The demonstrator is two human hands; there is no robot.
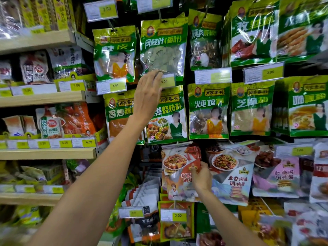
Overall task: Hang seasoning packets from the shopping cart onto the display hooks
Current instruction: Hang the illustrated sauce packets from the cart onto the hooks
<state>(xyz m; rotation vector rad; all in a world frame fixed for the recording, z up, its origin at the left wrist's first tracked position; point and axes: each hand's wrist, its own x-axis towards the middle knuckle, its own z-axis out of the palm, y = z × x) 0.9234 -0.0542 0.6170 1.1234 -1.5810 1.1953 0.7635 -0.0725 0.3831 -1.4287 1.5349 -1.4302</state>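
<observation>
My left hand reaches up with straight fingers, its fingertips touching the bottom edge of a green bay-leaf packet that hangs on a display hook in the upper row. Lower down, my right hand grips a white and orange sauce packet by its right edge; the packet hangs upright in front of the third row of hooks. Its top edge is level with a hook tag. The shopping cart is out of view.
Green seasoning packets fill the hooks around my hands, with a cumin packet just under my left hand and a white sauce packet right of my right hand. Wooden shelves with goods stand at the left. Yellow price tags jut forward.
</observation>
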